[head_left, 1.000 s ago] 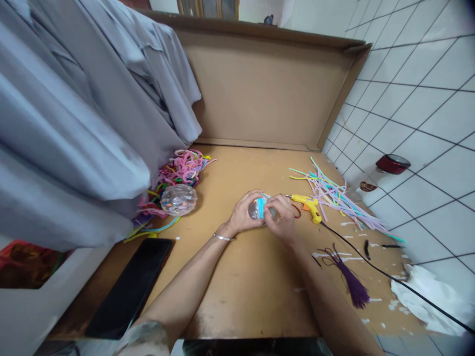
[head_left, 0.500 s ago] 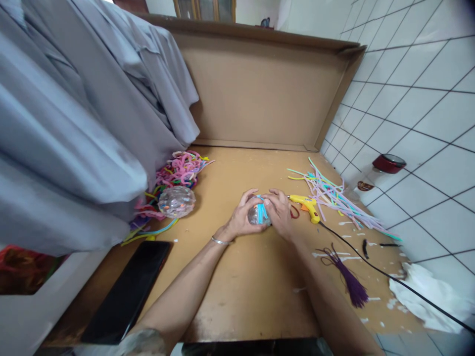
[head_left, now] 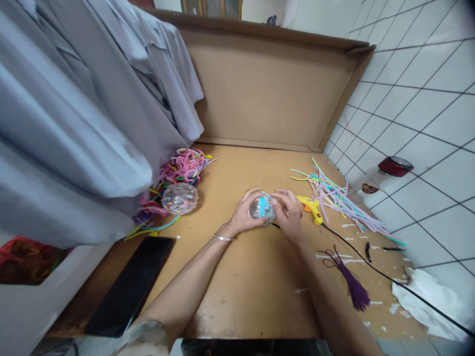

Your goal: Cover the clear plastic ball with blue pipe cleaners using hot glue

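My left hand [head_left: 245, 213] is closed around a small clear plastic ball [head_left: 254, 208], its fingers over the top and its thumb underneath. Light blue strips [head_left: 263, 206] run down the front of the ball. At the ball's right edge is my right hand [head_left: 288, 213], its fingers bent and the thumb near the forefinger. Whether something small is pinched there I cannot make out. Just right of that hand lies a yellow hot glue gun [head_left: 313, 208], partly hidden by the fingers. A larger clear ball [head_left: 180, 199] with coloured specks rests at the left.
Pink and multicoloured pipe cleaners [head_left: 185, 165] are heaped at the left by a grey cloth [head_left: 92, 123]. Pastel pipe cleaners [head_left: 334, 195] lie at the right, near a red-lidded jar [head_left: 386, 175]. A black phone [head_left: 131, 284], purple cord bundle [head_left: 351, 284], black cable [head_left: 371, 264] and white cloth [head_left: 426, 299] lie nearer.
My right hand has drawn slightly to the right, off the front of the ball, so more of the blue strips shows. The left hand keeps its hold. The whole view has shifted a little.
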`<control>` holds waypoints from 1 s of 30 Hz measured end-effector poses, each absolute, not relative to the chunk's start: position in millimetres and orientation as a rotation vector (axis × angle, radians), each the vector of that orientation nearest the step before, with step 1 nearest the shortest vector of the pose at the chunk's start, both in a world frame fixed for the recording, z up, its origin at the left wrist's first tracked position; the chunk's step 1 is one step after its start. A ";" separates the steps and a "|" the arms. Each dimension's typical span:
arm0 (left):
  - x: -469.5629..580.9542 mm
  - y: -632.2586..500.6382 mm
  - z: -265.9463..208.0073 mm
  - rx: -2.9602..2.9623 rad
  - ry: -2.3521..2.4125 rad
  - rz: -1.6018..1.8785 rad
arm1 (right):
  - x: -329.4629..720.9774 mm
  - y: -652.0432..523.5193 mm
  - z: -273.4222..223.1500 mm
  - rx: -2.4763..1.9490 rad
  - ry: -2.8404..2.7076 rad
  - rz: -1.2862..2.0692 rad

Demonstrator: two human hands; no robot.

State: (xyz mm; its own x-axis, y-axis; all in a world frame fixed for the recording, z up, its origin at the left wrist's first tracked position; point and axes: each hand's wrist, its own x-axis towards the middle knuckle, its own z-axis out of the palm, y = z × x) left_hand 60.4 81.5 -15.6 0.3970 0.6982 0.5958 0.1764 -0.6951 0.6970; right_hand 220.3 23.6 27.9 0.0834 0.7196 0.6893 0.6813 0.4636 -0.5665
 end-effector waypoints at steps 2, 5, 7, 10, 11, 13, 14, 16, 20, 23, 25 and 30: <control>60.3 82.8 -15.4 2.134 0.760 1.291 | 220.5 23.7 29.8 -1.223 -1.654 -0.020; 59.8 84.0 -15.4 2.126 0.774 1.334 | 219.6 24.4 29.0 -1.208 -1.719 -0.068; 59.8 84.2 -15.3 2.108 0.773 1.344 | 218.6 24.8 27.5 -1.207 -1.740 -0.079; 60.4 83.9 -14.8 2.107 0.756 1.340 | 217.5 25.2 25.8 -1.203 -1.745 -0.086; 60.7 83.7 -14.4 2.111 0.750 1.342 | 217.2 25.3 25.5 -1.202 -1.744 -0.085; 61.1 83.2 -13.7 2.120 0.743 1.348 | 216.7 25.5 25.2 -1.205 -1.745 -0.083; 61.1 82.9 -13.3 2.123 0.742 1.348 | 216.5 25.5 25.1 -1.206 -1.747 -0.085; 60.9 82.3 -12.5 2.129 0.741 1.345 | 216.2 25.5 24.8 -1.199 -1.755 -0.098; 60.6 82.0 -12.1 2.148 0.750 1.344 | 216.4 25.0 24.8 -1.184 -1.791 -0.122; 61.1 82.9 -13.5 2.158 0.734 1.363 | 215.9 23.3 26.5 -1.200 -1.811 -0.119; 61.5 83.6 -14.7 2.157 0.714 1.385 | 215.1 22.0 27.9 -1.206 -1.818 -0.118; 61.5 82.1 -15.1 2.132 0.753 1.350 | 214.4 22.0 27.2 -1.204 -1.812 -0.133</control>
